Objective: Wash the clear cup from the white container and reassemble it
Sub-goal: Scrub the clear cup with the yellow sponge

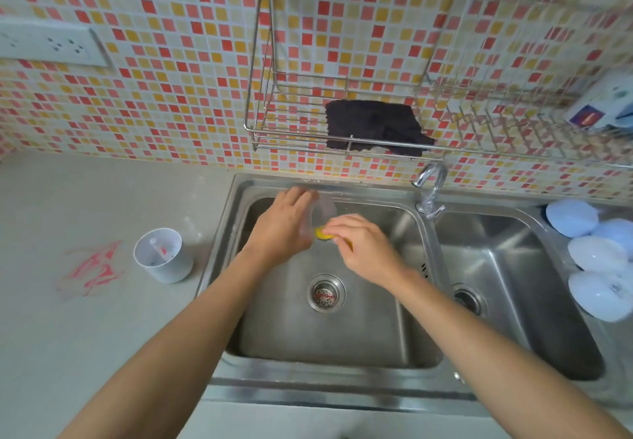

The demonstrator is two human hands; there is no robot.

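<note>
Left hand (284,224) grip curled round the clear cup (320,214) over the sink (329,332), right hand (363,245) grip pinching a yellow sponge (323,234) against the cup's mouth, white container (162,255) on the tabletop (85,318) well left of both grips.

The container (162,255) stands on the counter (102,335) left of the sink (342,383). Both hands meet above the left basin, the cup (320,214) between them, the tap (432,178) behind

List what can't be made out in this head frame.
- Clear cup: transparent and motion-blurred, outline faint, partly behind the left hand.
- Yellow item: mostly under the right hand; unidentifiable.
- White container contents: too small.
- Package in the rack: cut off by the right edge.
</note>
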